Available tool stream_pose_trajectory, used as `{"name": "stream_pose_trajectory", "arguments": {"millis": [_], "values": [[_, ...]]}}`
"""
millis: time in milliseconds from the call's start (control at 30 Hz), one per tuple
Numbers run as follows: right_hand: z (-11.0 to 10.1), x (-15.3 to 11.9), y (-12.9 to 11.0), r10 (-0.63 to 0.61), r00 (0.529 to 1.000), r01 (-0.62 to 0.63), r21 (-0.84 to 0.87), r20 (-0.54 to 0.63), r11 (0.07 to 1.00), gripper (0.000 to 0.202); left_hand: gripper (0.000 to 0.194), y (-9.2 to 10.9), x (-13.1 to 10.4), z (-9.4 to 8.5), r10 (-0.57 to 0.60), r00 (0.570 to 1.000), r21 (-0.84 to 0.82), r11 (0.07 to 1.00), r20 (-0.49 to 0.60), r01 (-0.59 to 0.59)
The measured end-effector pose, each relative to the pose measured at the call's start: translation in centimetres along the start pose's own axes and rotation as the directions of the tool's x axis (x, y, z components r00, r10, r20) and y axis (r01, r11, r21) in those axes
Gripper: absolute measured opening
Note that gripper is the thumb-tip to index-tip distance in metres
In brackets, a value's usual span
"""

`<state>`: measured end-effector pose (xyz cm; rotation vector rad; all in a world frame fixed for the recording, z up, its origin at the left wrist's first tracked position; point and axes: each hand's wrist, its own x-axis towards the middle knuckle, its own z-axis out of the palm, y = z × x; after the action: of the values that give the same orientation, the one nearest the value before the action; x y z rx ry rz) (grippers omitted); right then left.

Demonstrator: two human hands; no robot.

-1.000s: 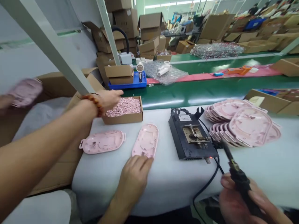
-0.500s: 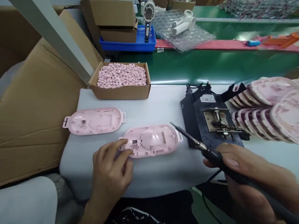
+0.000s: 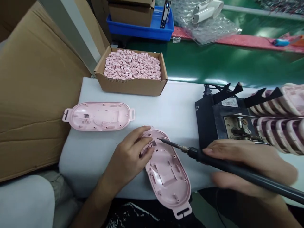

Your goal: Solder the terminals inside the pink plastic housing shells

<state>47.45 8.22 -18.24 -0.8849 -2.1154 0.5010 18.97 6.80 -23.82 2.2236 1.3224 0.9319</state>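
Note:
My left hand (image 3: pixel 129 156) presses on the far end of a pink oval plastic shell (image 3: pixel 168 172) that lies open side up, its near end hanging over the table's front edge. My right hand (image 3: pixel 247 161) grips a black soldering iron (image 3: pixel 237 171). The iron's metal tip rests on the shell's far end, right by my left fingertips. A second pink shell (image 3: pixel 98 115) lies flat to the left, untouched.
A cardboard box (image 3: pixel 133 84) full of small pink parts stands at the back of the white table (image 3: pixel 175 107). A black soldering station (image 3: pixel 220 118) sits to the right, with stacked pink shells (image 3: pixel 282 123) beyond it. A large cardboard box (image 3: pixel 30 95) stands at the left; a green conveyor belt (image 3: pixel 213 63) runs behind.
The near shell has turned from lying sideways to pointing toward me, over the table edge. The iron's tip has come down onto it. A co-worker's arm seen a second ago is gone.

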Motion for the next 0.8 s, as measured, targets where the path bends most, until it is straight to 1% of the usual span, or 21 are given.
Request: {"name": "stream_pose_trajectory", "arguments": {"millis": [67, 167, 233, 300, 400, 500, 667, 733, 800], "values": [[0.3, 0.8, 0.2, -0.046, 0.997, 0.045, 0.01, 0.067, 0.999, 0.017, 0.021, 0.0, -0.1, 0.0, -0.014, 1.0, -0.009, 1.0, -0.016, 0.014], [0.7, 1.5, 0.1, -0.034, 0.994, 0.033, 0.012, 0.106, 0.999, 0.005, 0.016, 0.1, 0.1, 0.0, -0.005, 1.0, -0.016, 1.0, -0.024, 0.005], [0.8, 1.6, -0.2, -0.009, 0.992, 0.008, 0.008, 0.125, 1.0, 0.004, 0.015, 0.2, 0.3, 0.1, 0.01, 1.0, -0.023, 1.0, -0.002, -0.01], [0.9, 1.7, -0.4, 0.01, 0.991, -0.012, 0.009, 0.132, 1.0, 0.008, 0.017, 0.3, 0.6, 0.2, 0.015, 0.999, -0.04, 0.999, 0.028, -0.014], [0.8, 1.7, -0.6, 0.037, 0.989, -0.037, -0.001, 0.146, 0.999, 0.01, 0.023, 0.5, 0.9, 0.2, -0.016, 0.998, -0.072, 0.997, 0.059, 0.02], [0.8, 1.6, -0.6, 0.084, 0.981, -0.08, -0.027, 0.173, 0.996, 0.009, 0.023, 0.6, 1.2, 0.2, -0.041, 0.996, -0.083, 0.995, 0.076, 0.047], [0.8, 1.5, -0.5, 0.17, 0.972, -0.153, -0.114, 0.161, 0.982, 0.012, 0.027, 0.6, 1.2, 0.3, -0.028, 0.996, -0.08, 0.996, 0.081, 0.035], [0.5, 1.3, -0.3, 0.207, 0.968, -0.191, -0.12, 0.139, 0.974, 0.012, 0.026, 0.6, 1.2, 0.3, -0.018, 0.997, -0.075, 0.997, 0.082, 0.024], [0.2, 0.9, -0.1, 0.265, 0.963, -0.26, -0.089, 0.051, 0.961, 0.01, 0.024, 0.5, 1.1, 0.3, -0.007, 0.998, -0.069, 0.998, 0.069, 0.011]]}}
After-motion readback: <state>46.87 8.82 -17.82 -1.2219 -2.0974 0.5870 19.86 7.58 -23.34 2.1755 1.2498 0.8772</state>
